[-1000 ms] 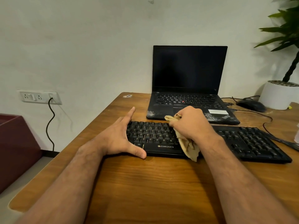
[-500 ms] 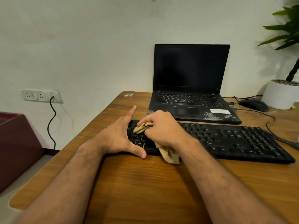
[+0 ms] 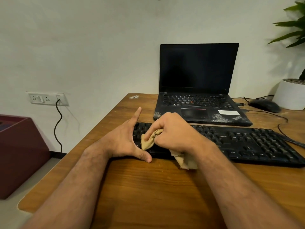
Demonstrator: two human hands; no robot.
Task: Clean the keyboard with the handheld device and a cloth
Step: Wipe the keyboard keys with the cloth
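Observation:
A black keyboard (image 3: pixel 244 142) lies across the wooden desk (image 3: pixel 148 187). My right hand (image 3: pixel 171 131) grips a crumpled tan cloth (image 3: pixel 147 141) and presses it onto the keys at the keyboard's left end. A tail of the cloth hangs out below my wrist over the front edge. My left hand (image 3: pixel 125 139) rests against the keyboard's left edge, fingers straight, thumb along the front edge. No handheld device is in view.
An open black laptop (image 3: pixel 198 90) stands just behind the keyboard. A black mouse (image 3: pixel 265 105) with cables and a white plant pot (image 3: pixel 290 95) sit at the back right. A wall socket (image 3: pixel 47 98) and a maroon box (image 3: pixel 18 151) are left of the desk.
My right hand has slid the cloth leftward along the keyboard, from near its middle to the left end beside my left hand. The left hand has stayed in place.

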